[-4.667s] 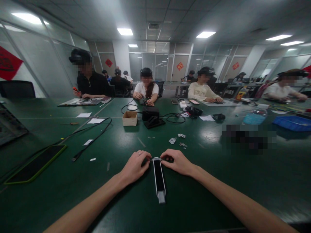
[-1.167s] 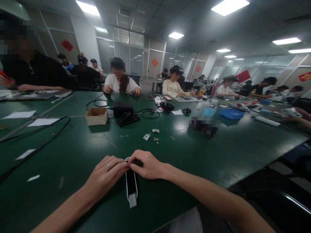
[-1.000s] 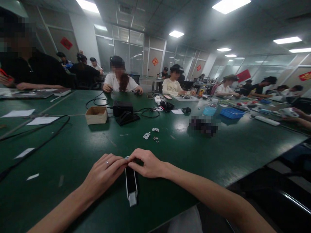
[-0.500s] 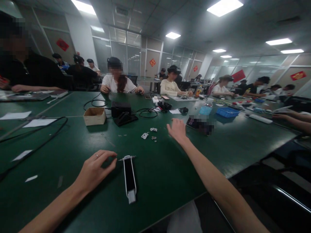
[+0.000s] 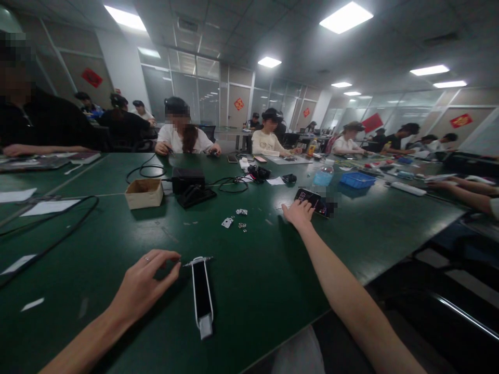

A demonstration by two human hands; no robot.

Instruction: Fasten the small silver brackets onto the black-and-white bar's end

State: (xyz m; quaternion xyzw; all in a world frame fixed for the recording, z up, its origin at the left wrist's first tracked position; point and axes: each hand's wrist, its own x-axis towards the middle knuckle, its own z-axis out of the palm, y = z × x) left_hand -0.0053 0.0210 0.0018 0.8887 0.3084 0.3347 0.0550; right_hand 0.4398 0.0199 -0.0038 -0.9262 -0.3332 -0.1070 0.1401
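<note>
A narrow black and white strip-shaped part point(image 5: 202, 294) lies on the green table point(image 5: 253, 270) in front of me, a thin metal pin across its far end. My left hand point(image 5: 142, 283) rests beside that end, fingers curled loosely and apart, holding nothing. My right arm stretches forward to the right. My right hand point(image 5: 298, 214) lies on the near edge of a dark phone point(image 5: 312, 200), fingers spread. Small metal pieces point(image 5: 233, 220) lie loose between the strip and the phone.
A small cardboard box point(image 5: 144, 192), a black device with cables point(image 5: 191, 187) and a blue tray point(image 5: 357, 179) stand farther back. Black cables and paper slips lie at the left. Several people sit working along the far side and at the right. The table edge runs diagonally at my right.
Both hands pinched the far end of the strip a second ago. My right hand let go and reached forward right onto the phone. My left hand drew slightly off the strip.
</note>
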